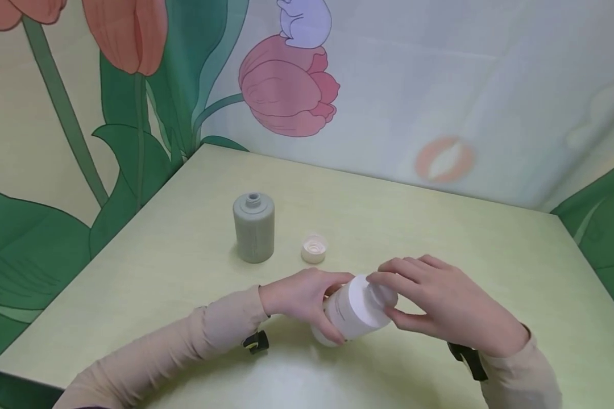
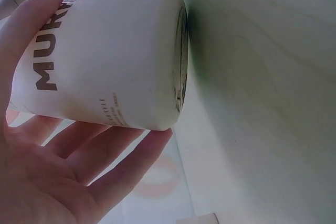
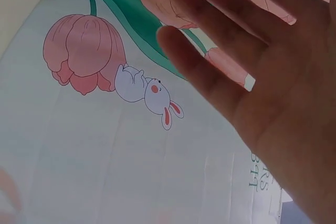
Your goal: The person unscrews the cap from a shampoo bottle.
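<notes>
My left hand (image 1: pixel 303 296) grips a white bottle (image 1: pixel 344 313) around its body, thumb on the near side and fingers on the far side. The bottle leans over to the right, its base close over the table. Dark lettering shows on its side in the left wrist view (image 2: pixel 121 51). At the bottle's top, my right hand (image 1: pixel 437 298) pinches the pale cap (image 1: pixel 382 296) between thumb and fingers. In the right wrist view the fingers (image 3: pixel 220 77) reach to the upper edge, and the cap is out of that picture.
Behind the hands a grey bottle (image 1: pixel 254 236) stands upright with its neck uncovered. To its right a loose white cap (image 1: pixel 314 254) lies with its hollow side up. The pale table (image 1: pixel 440 227) meets a cloth backdrop (image 1: pixel 414 85) printed with tulips and a rabbit.
</notes>
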### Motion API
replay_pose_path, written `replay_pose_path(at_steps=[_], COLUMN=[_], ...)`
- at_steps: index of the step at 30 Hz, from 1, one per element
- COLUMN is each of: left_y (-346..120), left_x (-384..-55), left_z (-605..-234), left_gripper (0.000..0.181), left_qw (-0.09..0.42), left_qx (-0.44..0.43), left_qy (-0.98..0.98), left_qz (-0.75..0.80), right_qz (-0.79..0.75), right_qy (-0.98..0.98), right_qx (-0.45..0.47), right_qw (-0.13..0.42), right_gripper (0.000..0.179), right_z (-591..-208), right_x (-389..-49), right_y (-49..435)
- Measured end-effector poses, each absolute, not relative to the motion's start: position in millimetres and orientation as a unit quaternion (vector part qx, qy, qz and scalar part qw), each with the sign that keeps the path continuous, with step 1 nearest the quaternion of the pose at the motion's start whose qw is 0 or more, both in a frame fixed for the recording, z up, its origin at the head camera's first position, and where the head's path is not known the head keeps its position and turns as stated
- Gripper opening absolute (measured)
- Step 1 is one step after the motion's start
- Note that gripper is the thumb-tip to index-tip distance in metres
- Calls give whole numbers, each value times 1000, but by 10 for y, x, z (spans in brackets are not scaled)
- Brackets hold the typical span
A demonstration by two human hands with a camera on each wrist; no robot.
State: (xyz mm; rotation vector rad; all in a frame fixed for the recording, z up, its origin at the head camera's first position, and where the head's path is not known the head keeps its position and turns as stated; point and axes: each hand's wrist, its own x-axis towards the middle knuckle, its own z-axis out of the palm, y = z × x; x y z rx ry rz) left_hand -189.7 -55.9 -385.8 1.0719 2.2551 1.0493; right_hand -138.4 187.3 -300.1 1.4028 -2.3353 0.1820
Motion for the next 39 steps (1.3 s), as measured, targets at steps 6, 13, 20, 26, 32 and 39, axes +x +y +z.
replay_pose_path(at_steps=[6,13,20,26,32,39], left_y=[-561,-555,-554,-562,-555,-568], left_x=[-1896,-1888,-1888,-1893,-1897,-1898], left_z=[-3871,-3865,-3837,-3851,-3851,-3853], left_gripper=[71,72,70,71,71,72], left_qw=[215,216,216,215,210,217], left_qx=[388,389,387,388,392,381], left_qy=[812,812,812,811,812,816], left_qz=[378,378,379,382,378,376], right_qz=[69,73,92,79,75,85], right_qy=[-843,-846,-832,-842,-844,-835], right_qx=[490,469,515,494,482,511], right_qw=[212,242,188,201,221,183], right_gripper=[45,46,33,50,48,41], right_z=[-2966,-3012,-2987,-2968,-2987,-2991], right_x=[-1383,-1415,-1411,-1410,-1428,-1422], right_y=[1891,1846,1914,1911,1890,1913])
